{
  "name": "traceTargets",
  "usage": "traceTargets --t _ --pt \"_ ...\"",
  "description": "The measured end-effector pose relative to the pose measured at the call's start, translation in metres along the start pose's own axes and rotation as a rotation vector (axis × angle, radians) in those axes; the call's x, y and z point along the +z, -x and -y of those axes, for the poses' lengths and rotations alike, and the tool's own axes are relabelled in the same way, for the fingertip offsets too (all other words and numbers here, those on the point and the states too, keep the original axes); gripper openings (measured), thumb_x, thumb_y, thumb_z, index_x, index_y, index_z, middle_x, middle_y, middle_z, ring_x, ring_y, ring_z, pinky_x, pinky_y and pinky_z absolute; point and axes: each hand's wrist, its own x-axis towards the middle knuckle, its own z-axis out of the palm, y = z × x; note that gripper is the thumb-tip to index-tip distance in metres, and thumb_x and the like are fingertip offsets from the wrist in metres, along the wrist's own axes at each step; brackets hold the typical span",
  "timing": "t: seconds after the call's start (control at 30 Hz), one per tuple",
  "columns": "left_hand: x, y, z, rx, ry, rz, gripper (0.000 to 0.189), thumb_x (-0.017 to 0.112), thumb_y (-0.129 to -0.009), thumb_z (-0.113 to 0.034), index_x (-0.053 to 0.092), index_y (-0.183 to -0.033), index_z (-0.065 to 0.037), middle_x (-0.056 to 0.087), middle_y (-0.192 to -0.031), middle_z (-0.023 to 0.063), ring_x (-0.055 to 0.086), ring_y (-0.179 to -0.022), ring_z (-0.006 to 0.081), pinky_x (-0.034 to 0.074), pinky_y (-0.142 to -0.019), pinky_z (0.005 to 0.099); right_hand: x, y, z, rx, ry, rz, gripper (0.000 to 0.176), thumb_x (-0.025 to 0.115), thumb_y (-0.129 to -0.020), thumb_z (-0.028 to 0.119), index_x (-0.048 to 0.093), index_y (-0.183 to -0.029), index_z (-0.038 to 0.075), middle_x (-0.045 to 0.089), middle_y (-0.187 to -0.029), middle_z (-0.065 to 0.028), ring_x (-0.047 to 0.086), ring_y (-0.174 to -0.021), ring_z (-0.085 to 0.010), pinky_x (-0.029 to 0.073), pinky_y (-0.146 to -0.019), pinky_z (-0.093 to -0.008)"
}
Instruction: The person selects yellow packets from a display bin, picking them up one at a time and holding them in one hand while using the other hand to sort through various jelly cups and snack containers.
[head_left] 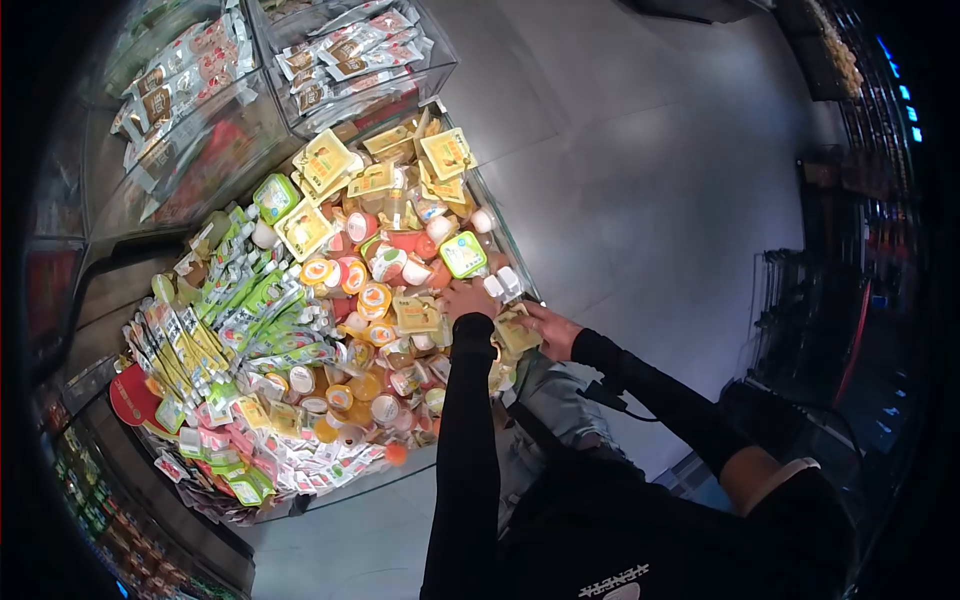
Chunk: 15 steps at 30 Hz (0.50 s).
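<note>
Both my hands are at the right side of a display bin (505, 235) heaped with small packaged snacks. My left hand (468, 299) lies among the cups, below a green-lidded tub (463, 254) and beside some white cups (505, 284); its fingertips are hidden in the pile. At the bin's edge, my right hand (551, 331) has its fingers on a yellow square pack (517, 331). Another yellow square pack (416, 314) lies just left of my left wrist.
Clear compartments of silver-wrapped packs (350, 52) stand behind the bin. Green stick packs (245, 300) fill its left part. Grey floor (640, 180) extends to the right, with dark racks (800, 310) beyond. A red round sign (134, 396) is at the bin's left edge.
</note>
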Motion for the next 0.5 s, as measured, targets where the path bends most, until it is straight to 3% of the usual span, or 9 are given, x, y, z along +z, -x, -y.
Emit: traceTargets --t 0.1,0.27,0.3,0.4,0.43,0.47,0.5 --pt "-0.007 -0.007 0.001 0.039 -0.042 0.088 0.052 0.065 -0.062 -0.041 0.048 -0.106 -0.018 0.044 -0.109 0.0200 0.043 -0.101 0.0403 0.042 -0.079 0.0472 -0.004 -0.002 -0.008 0.024 0.064 0.059 0.057 0.052 -0.057 -0.010 0.047 -0.111 0.005 0.030 -0.127 -0.0173 0.030 -0.119 -0.0357 0.032 -0.097 -0.0361" --pt "0.006 -0.029 0.020 0.198 -0.084 0.367 0.048 0.062 -0.067 -0.023 0.048 -0.112 -0.020 0.044 -0.111 0.0183 0.048 -0.103 0.0316 0.044 -0.077 0.0450 -0.011 -0.003 0.001 0.016 0.262 0.081 0.058 0.051 -0.057 -0.010 0.048 -0.112 0.008 0.019 -0.133 -0.0186 0.026 -0.122 -0.0358 0.029 -0.100 -0.0344" --pt "-0.016 -0.018 0.014 0.196 -0.104 0.390 0.049 0.063 -0.066 -0.016 0.048 -0.112 -0.021 0.044 -0.112 0.0177 0.048 -0.105 0.0284 0.044 -0.078 0.0435 -0.010 0.000 0.001 0.052 0.242 0.089 0.058 0.051 -0.057 -0.010 0.048 -0.112 0.009 0.017 -0.134 -0.0184 0.025 -0.123 -0.0355 0.029 -0.100 -0.0342" --pt "0.012 -0.033 0.017 0.046 0.046 0.324 0.051 0.064 -0.064 -0.015 0.048 -0.112 -0.024 0.044 -0.113 0.0155 0.047 -0.106 0.0292 0.043 -0.079 0.0437 -0.005 0.002 0.005 0.105 0.226 0.120 0.057 0.051 -0.058 -0.008 0.050 -0.112 0.011 0.011 -0.137 -0.0178 0.023 -0.124 -0.0350 0.028 -0.100 -0.0337" --pt "0.029 -0.035 0.023 0.048 0.135 0.214 0.049 0.043 -0.077 -0.043 0.054 -0.108 -0.007 0.052 -0.113 0.0156 0.049 -0.105 0.0286 0.036 -0.086 0.0418 -0.005 0.003 0.010 0.152 0.188 0.080 0.057 0.050 -0.058 -0.008 0.050 -0.112 0.011 0.011 -0.137 -0.0184 0.023 -0.124 -0.0354 0.028 -0.100 -0.0339" --pt "0.052 -0.050 0.027 -0.060 0.236 0.241 0.050 0.045 -0.075 -0.044 0.053 -0.109 -0.008 0.053 -0.111 0.0137 0.050 -0.103 0.0285 0.036 -0.086 0.0411 -0.004 0.004 0.015 0.196 0.148 0.043 0.056 0.049 -0.058 -0.008 0.050 -0.111 0.011 0.011 -0.137 -0.0190 0.024 -0.124 -0.0357 0.028 -0.100 -0.0340" --pt "0.048 -0.046 0.028 -0.022 0.248 0.212 0.051 0.046 -0.074 -0.045 0.053 -0.108 -0.008 0.054 -0.110 0.0144 0.051 -0.102 0.0289 0.036 -0.086 0.0405 -0.004 0.005 0.021 0.175 0.227 -0.007 0.054 0.048 -0.060 -0.007 0.050 -0.111 0.008 0.012 -0.136 -0.0216 0.025 -0.122 -0.0373 0.029 -0.099 -0.0345"
